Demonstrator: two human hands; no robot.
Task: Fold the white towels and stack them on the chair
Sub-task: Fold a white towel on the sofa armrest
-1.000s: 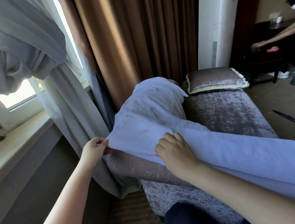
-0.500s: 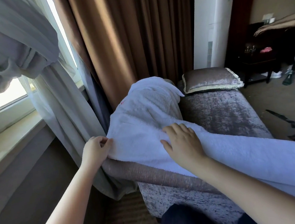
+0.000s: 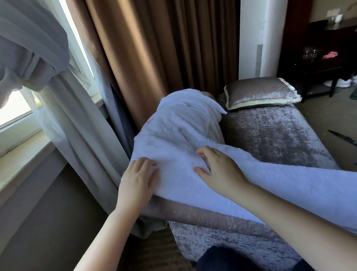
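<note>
Now a long white terry towel (image 3: pixel 305 181) lies draped across the rounded arm of a mauve-grey crushed-velvet chair (image 3: pixel 280 136). Its thick, fluffy pile runs from the arm down past the lower right edge of the view. Its left end overlaps a second white waffle-weave towel (image 3: pixel 185 122) with a small red mark, heaped on the chair's arm beside the brown pleated curtain (image 3: pixel 145 48). The left hand (image 3: pixel 137 179) grips the terry towel's left edge, fingers curled over the top. The right hand (image 3: pixel 218 170), just beside it on the towel, bunches a ridge of pile between its curled fingers and thumb. A matching velvet cushion (image 3: pixel 259 92) sits at the chair's far end.
</note>
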